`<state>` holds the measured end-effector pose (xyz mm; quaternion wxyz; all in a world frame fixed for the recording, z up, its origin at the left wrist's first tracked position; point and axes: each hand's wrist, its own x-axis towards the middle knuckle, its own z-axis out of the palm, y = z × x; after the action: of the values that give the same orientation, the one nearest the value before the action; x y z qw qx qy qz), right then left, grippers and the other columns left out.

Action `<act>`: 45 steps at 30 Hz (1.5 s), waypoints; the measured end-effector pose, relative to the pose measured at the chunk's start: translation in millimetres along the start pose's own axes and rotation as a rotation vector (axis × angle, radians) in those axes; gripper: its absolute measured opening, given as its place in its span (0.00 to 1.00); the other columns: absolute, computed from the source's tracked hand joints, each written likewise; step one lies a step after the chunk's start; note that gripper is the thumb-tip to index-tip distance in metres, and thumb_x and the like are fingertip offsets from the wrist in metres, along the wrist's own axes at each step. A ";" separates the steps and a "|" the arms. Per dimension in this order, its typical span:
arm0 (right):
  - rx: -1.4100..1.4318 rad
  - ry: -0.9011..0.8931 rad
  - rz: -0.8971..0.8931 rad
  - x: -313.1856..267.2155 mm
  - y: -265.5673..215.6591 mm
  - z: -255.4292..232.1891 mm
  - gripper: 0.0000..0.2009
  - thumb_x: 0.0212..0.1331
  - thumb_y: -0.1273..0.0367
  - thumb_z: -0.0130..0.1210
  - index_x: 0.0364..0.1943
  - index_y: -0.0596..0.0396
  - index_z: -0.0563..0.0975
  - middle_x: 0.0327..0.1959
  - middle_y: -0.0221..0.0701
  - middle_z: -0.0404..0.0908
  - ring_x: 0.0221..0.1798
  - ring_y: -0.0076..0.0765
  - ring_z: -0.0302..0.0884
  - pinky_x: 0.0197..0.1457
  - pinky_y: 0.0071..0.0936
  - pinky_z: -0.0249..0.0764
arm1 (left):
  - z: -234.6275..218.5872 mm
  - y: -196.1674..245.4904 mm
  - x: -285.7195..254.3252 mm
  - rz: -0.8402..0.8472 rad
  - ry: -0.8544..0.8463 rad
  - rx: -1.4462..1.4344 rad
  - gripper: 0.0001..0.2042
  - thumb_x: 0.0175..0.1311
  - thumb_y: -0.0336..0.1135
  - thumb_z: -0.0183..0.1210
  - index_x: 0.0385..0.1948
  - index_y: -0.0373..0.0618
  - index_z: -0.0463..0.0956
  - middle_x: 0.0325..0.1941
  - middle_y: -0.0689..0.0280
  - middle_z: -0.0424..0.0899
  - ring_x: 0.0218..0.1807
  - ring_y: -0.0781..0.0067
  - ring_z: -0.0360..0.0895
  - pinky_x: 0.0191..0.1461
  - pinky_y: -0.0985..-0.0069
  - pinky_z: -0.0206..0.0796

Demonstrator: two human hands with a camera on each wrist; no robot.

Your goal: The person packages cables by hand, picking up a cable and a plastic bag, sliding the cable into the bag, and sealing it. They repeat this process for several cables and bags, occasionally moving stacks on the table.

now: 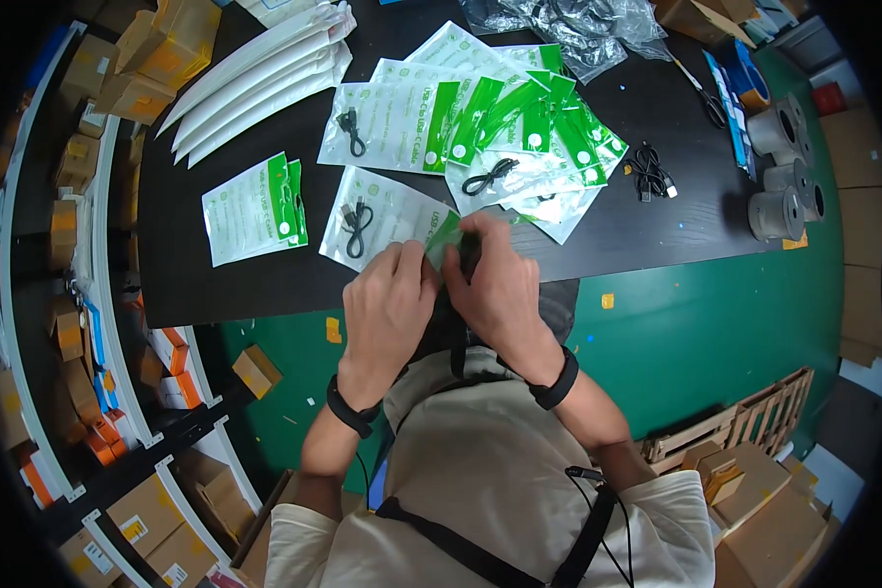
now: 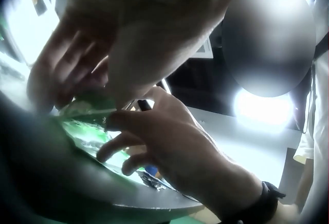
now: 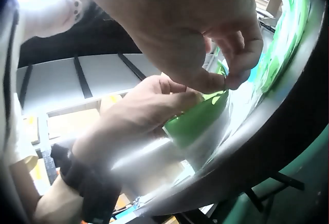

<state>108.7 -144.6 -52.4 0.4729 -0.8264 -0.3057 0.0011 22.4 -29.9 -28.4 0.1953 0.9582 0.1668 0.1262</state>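
Both hands meet at the green end of a plastic USB-C cable bag (image 1: 392, 203) near the table's front edge. A coiled black cable (image 1: 359, 230) shows through the clear part of this bag. My left hand (image 1: 390, 304) pinches the green end from its near side. Beside it, my right hand (image 1: 503, 299) pinches the corner between thumb and fingers. In the right wrist view, the green strip (image 3: 198, 124) runs between the two hands, with thumb and fingertip together at its top edge. Part of the bag's end is hidden under the fingers.
Similar bags (image 1: 500, 108) lie overlapped behind the hands, with a smaller stack (image 1: 255, 211) to the left. White padded mailers (image 1: 265, 88) sit at the back left. Loose black cables (image 1: 649, 174), scissors (image 1: 701, 93) and tape rolls (image 1: 776, 214) are on the right.
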 end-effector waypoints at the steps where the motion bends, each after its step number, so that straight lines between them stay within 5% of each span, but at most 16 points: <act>1: -0.001 0.003 -0.001 -0.8 -1.2 -1.2 0.16 0.56 0.76 0.64 0.46 0.54 0.71 0.32 0.40 0.82 0.20 0.42 0.76 0.21 0.33 0.70 | -0.8 1.4 1.0 0.003 0.002 0.000 0.08 0.56 0.26 0.64 0.33 0.40 0.72 0.33 0.57 0.75 0.32 0.53 0.78 0.30 0.58 0.69; 5: -0.049 -0.050 -0.106 -0.5 -5.3 -5.1 0.11 0.55 0.74 0.65 0.40 0.56 0.76 0.28 0.41 0.81 0.24 0.46 0.78 0.25 0.35 0.74 | -6.4 7.7 4.1 0.063 0.150 -0.033 0.07 0.57 0.24 0.63 0.31 0.40 0.71 0.32 0.58 0.75 0.29 0.53 0.77 0.26 0.60 0.68; 9: 0.201 -0.034 -0.051 0.6 1.8 -0.6 0.09 0.56 0.75 0.63 0.42 0.57 0.81 0.32 0.42 0.83 0.27 0.49 0.79 0.28 0.34 0.75 | -5.0 15.8 3.7 0.125 0.231 0.015 0.06 0.57 0.23 0.62 0.32 0.39 0.73 0.30 0.60 0.74 0.28 0.56 0.78 0.26 0.63 0.68; 13: 0.300 -0.223 0.044 0.0 13.0 -0.2 0.16 0.57 0.77 0.62 0.52 0.55 0.82 0.37 0.45 0.83 0.27 0.44 0.79 0.31 0.30 0.74 | -1.7 26.7 -2.5 0.232 0.324 -0.034 0.06 0.57 0.22 0.62 0.34 0.38 0.75 0.30 0.60 0.73 0.28 0.62 0.77 0.26 0.68 0.69; 16: 0.289 -0.262 0.159 7.3 6.4 -7.4 0.20 0.58 0.78 0.61 0.57 0.53 0.81 0.37 0.40 0.84 0.27 0.31 0.75 0.33 0.26 0.72 | -7.0 31.9 -7.3 0.326 0.349 -0.026 0.06 0.56 0.21 0.62 0.35 0.37 0.77 0.32 0.60 0.73 0.29 0.65 0.77 0.26 0.74 0.69; 21: 0.530 -0.111 0.055 7.7 8.2 2.2 0.20 0.59 0.76 0.64 0.57 0.55 0.81 0.32 0.30 0.85 0.29 0.21 0.70 0.34 0.24 0.71 | -13.7 34.1 -9.9 0.385 0.230 -0.015 0.10 0.53 0.21 0.65 0.37 0.36 0.78 0.36 0.59 0.76 0.32 0.61 0.78 0.30 0.74 0.71; 24: 0.738 -0.148 0.301 4.3 12.6 -6.8 0.21 0.60 0.72 0.66 0.58 0.56 0.80 0.37 0.24 0.84 0.32 0.19 0.70 0.38 0.22 0.72 | -40.8 34.9 -1.9 0.424 0.345 0.003 0.13 0.52 0.22 0.66 0.41 0.37 0.80 0.38 0.59 0.78 0.36 0.59 0.79 0.35 0.72 0.73; 29: 0.704 -0.163 0.302 14.6 11.2 -27.7 0.20 0.61 0.74 0.64 0.59 0.56 0.80 0.42 0.25 0.84 0.35 0.15 0.69 0.39 0.21 0.71 | -60.2 -0.2 19.1 0.071 0.771 -0.002 0.11 0.58 0.26 0.68 0.43 0.39 0.84 0.41 0.61 0.82 0.35 0.69 0.79 0.35 0.78 0.71; 32: 0.785 -0.090 0.180 16.6 15.1 -21.2 0.21 0.59 0.74 0.66 0.58 0.56 0.80 0.44 0.27 0.85 0.37 0.16 0.71 0.43 0.20 0.71 | -64.1 -20.5 19.7 -0.463 0.319 -0.909 0.07 0.63 0.24 0.65 0.41 0.34 0.82 0.38 0.63 0.83 0.28 0.81 0.76 0.28 0.84 0.66; 37: 0.689 -0.213 0.240 16.4 16.4 -26.8 0.24 0.59 0.75 0.66 0.62 0.56 0.78 0.48 0.28 0.85 0.43 0.18 0.75 0.50 0.21 0.73 | -63.1 -4.6 20.2 -0.245 0.396 -0.979 0.04 0.68 0.23 0.61 0.38 0.32 0.82 0.33 0.66 0.83 0.23 0.89 0.72 0.23 0.88 0.61; 41: 0.705 -0.197 0.250 17.9 13.0 -18.8 0.36 0.51 0.62 0.75 0.65 0.59 0.74 0.56 0.32 0.80 0.52 0.27 0.76 0.60 0.29 0.71 | -62.4 -0.4 21.4 -0.176 0.440 -0.855 0.03 0.69 0.24 0.60 0.38 0.33 0.81 0.31 0.67 0.82 0.22 0.89 0.72 0.21 0.88 0.61; 45: 0.408 -0.068 -0.085 14.5 17.4 -17.2 0.42 0.44 0.59 0.79 0.65 0.59 0.73 0.58 0.37 0.80 0.53 0.32 0.78 0.61 0.33 0.72 | -64.5 -3.8 23.2 -0.233 0.512 -0.919 0.04 0.71 0.26 0.58 0.38 0.33 0.80 0.29 0.67 0.82 0.21 0.88 0.72 0.20 0.88 0.60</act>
<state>134.3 -157.1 -52.4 0.6194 -0.6994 -0.3495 0.0708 22.7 3.4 31.7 0.5604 0.6877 0.2418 0.3930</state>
